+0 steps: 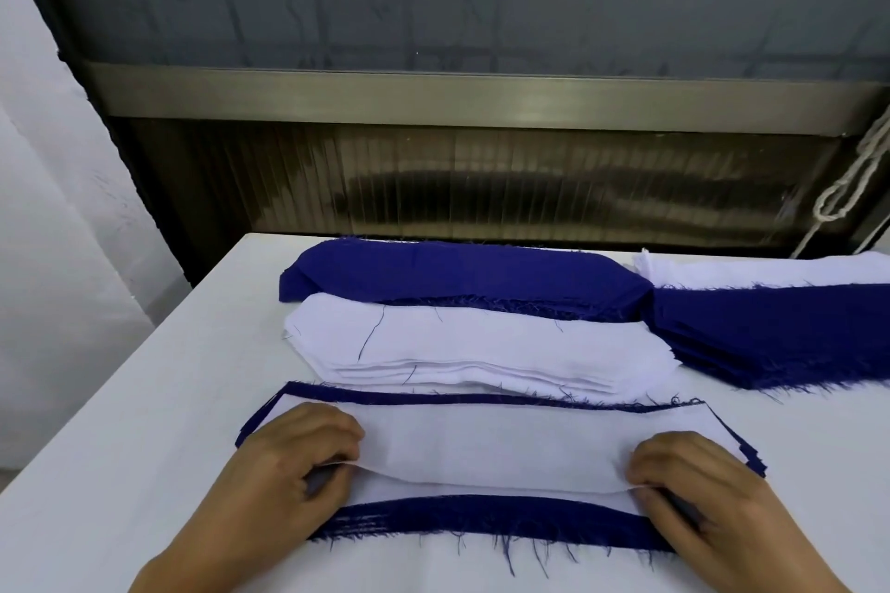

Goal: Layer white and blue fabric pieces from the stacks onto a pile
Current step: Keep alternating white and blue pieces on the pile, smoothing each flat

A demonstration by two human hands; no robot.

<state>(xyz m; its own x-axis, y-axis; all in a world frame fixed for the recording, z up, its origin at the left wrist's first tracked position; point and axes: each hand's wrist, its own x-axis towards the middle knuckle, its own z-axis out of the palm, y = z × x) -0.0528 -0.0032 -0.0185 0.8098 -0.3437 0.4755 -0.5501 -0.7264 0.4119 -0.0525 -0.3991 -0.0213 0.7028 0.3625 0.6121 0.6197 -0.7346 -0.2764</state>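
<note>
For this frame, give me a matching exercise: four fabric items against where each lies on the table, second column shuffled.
Things:
1. top white piece
2. white stack
3. rounded blue stack
4. frayed blue stack

Places:
A. far edge, behind the white stack
B. right side of the table
C. middle, just beyond the pile
D. nearest, held by the left hand and right hand

Pairs: 1-D, 2-C, 3-A, 4-B

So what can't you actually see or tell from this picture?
- Head view: the right-hand blue stack and the white stack behind it run off the right edge.
- How many layers the pile holds: the top white piece covers it.
- Fingers of the left hand and right hand curl partly under that piece's edge.
</note>
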